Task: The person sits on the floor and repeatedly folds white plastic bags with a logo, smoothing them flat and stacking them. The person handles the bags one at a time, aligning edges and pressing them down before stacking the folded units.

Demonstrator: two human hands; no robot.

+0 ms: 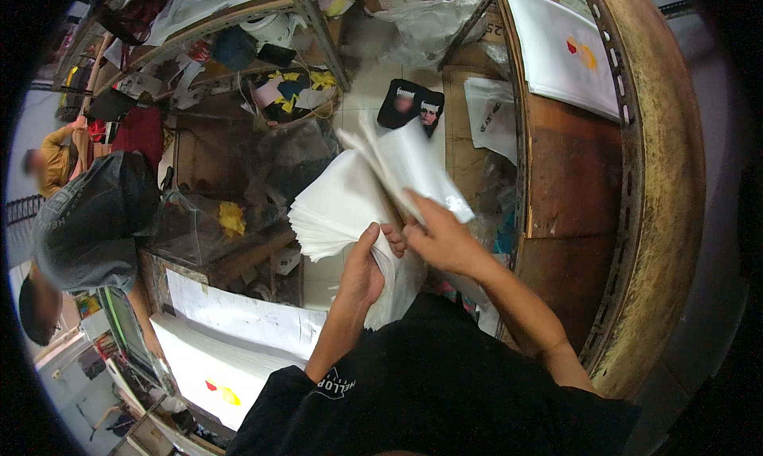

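A thick stack of white sheets [334, 201] is held up in front of my chest, its left edges fanned out. My left hand [367, 275] is closed around the stack's near end, thumb on top and fingers curled at its right side. My right hand [443, 235] is closed on a separated, glossy part of the stack [421, 166], which leans to the right. Motion blurs the far edges of that part. What the sheets are made of, I cannot tell.
A lit pile of white sheets [191, 357] with a red and yellow print lies at lower left, beside a co-worker in a dark shirt [95, 225]. Similar printed sheets [548, 38] rest on a brown board [572, 170] within a metal rack at right. A black printed item [409, 106] lies ahead on the tiles.
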